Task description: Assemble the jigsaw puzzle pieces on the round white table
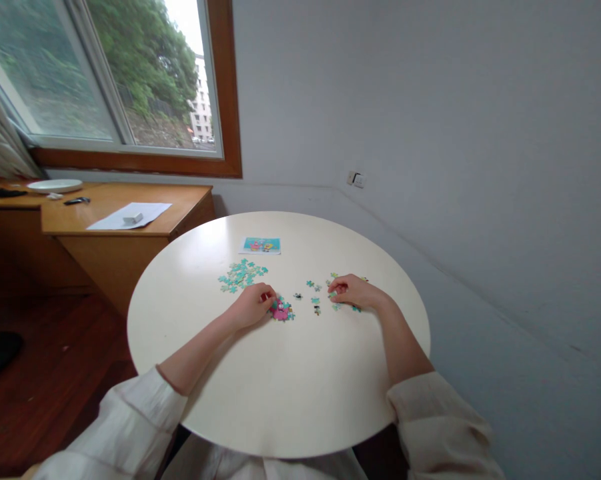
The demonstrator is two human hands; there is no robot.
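A partly joined patch of jigsaw puzzle [281, 309], pink with teal edges, lies near the middle of the table. My left hand [253, 305] is at its left edge, fingers closed on a teal puzzle piece that they partly hide. To the right, my right hand [356, 292] rests low over scattered pieces, with thumb and forefinger closed around a small green puzzle piece [332, 296]. Loose puzzle pieces [315, 301] lie between the two hands, and more show around and under the right hand. Beyond my left hand spreads a heap of teal puzzle pieces [241, 275].
A picture card [261, 246] with pink and yellow figures lies toward the far side of the round white table [290, 393]. At left, a wooden desk [190, 212] carries a paper sheet [153, 212], a small white block [133, 218] and a white plate [55, 186].
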